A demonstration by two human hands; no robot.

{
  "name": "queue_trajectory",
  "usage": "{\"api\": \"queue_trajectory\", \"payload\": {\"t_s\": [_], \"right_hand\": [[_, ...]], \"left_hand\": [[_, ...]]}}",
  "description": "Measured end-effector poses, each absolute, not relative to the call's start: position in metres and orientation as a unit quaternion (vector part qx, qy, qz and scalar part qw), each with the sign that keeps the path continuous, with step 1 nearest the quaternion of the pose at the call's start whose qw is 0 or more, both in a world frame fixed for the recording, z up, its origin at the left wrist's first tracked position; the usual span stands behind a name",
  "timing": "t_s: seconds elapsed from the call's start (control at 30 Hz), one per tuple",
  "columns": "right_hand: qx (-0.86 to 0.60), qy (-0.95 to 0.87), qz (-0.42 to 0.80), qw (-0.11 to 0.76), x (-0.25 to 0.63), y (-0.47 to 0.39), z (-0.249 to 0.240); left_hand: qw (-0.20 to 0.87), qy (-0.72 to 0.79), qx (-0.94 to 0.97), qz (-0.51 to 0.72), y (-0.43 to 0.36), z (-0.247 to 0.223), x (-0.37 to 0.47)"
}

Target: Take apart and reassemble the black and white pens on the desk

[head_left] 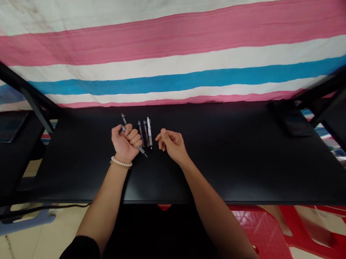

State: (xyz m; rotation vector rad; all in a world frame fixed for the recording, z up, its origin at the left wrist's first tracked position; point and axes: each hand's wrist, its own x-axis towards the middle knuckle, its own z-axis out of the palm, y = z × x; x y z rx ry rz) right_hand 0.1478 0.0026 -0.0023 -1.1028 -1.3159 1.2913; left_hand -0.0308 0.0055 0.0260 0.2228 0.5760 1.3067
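Note:
My left hand (126,144) is turned palm up, its fingers curled round a grey pen (142,151). The pen slants through the fist, with its tip sticking out at the lower right. Just beyond that hand, another dark pen (123,118) lies partly hidden behind the fingers. Two dark pens (146,132) and a white pen (150,132) lie side by side, roughly parallel, between my hands. My right hand (172,145) is to the right of the white pen, fingers loosely bent and apart, with nothing visible in it.
The pens lie on a black table (226,152). A dark flat object (291,119) rests near its right end. Striped cloth (180,36) hangs along the back edge, with black metal struts (4,70) at both sides. A red stool (261,232) stands below the front edge.

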Motion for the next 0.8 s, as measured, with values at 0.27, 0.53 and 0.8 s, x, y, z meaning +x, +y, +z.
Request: {"api": "queue_trajectory", "payload": {"t_s": [0.27,0.53,0.8], "right_hand": [[-0.445,-0.573,0.517,0.454,0.1454,0.0016,-0.0067],[-0.425,-0.581,0.519,0.461,0.148,0.0019,-0.0087],[-0.437,-0.594,0.505,0.448,0.1473,0.0017,-0.0101]], "left_hand": [[0.73,0.29,0.111,0.609,0.0043,0.0244,-0.0321],[0.717,0.29,0.114,0.623,0.0043,0.025,-0.0339],[0.708,0.287,0.115,0.635,0.0035,0.0257,-0.0342]]}}
